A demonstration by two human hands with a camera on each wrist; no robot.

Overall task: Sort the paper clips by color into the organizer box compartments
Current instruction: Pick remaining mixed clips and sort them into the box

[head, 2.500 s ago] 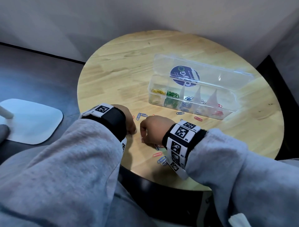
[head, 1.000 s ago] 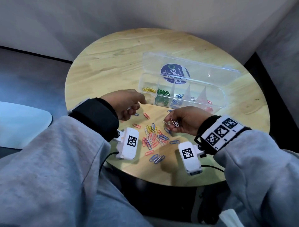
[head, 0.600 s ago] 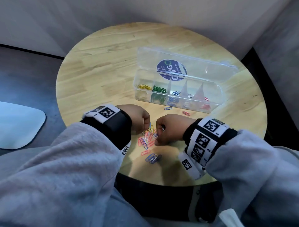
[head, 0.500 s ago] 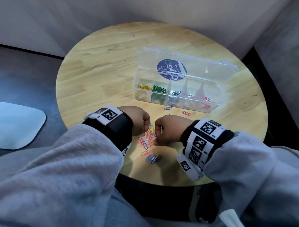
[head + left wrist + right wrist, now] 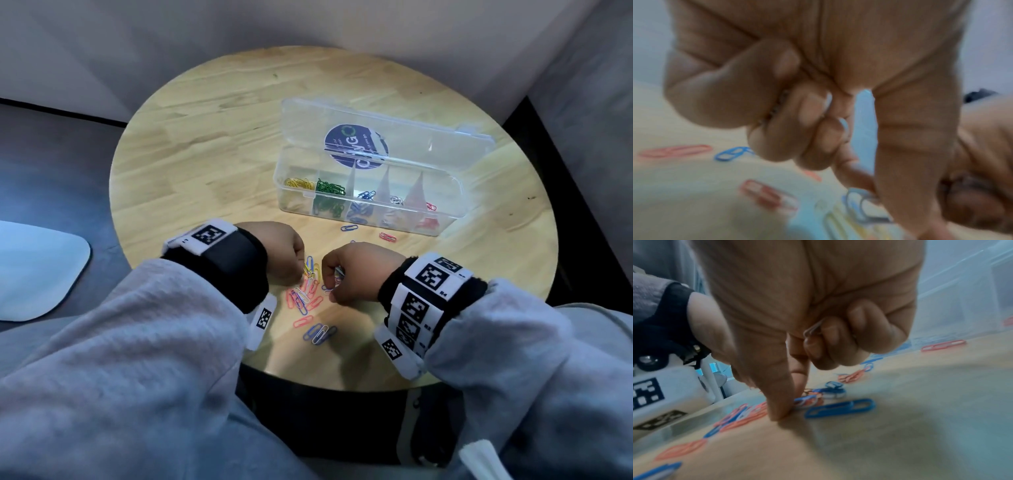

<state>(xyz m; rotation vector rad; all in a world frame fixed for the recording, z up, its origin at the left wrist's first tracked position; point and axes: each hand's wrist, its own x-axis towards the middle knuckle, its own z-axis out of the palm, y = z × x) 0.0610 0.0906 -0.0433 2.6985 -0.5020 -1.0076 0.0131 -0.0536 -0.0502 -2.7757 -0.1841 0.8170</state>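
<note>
a person's two hands work a loose pile of paper clips [image 5: 310, 294] at the near edge of a round wooden table [image 5: 212, 144], while the clear organizer box [image 5: 442, 219] stands open just beyond, its lid tipped back. the right hand [image 5: 352, 270] keeps silver clips [image 5: 813, 328] tucked under its curled fingers and sets thumb and forefinger down on another clip in the pile. the left hand [image 5: 279, 251] is curled too, fingertips at the pile's far side and something thin caught between the folded fingers; the blurred wrist view does not show what it is.

the box already holds yellow, green, blue, silver and red clips, one colour to a compartment, left to right. a blue clip [image 5: 349, 228] and a red clip [image 5: 387, 236] lie on the table just in front of it.

judged from here, the step is gathering one colour per hand. it goes best by sliding a single clip clear of the tangle before lifting, as the clips overlap and may hook together.

a round purple sticker [image 5: 356, 145] on the lid carries large white letters, partly cut by a divider and not fully legible. the wristbands bear square black-and-white markers, one tagged "r4" [image 5: 444, 292].
</note>
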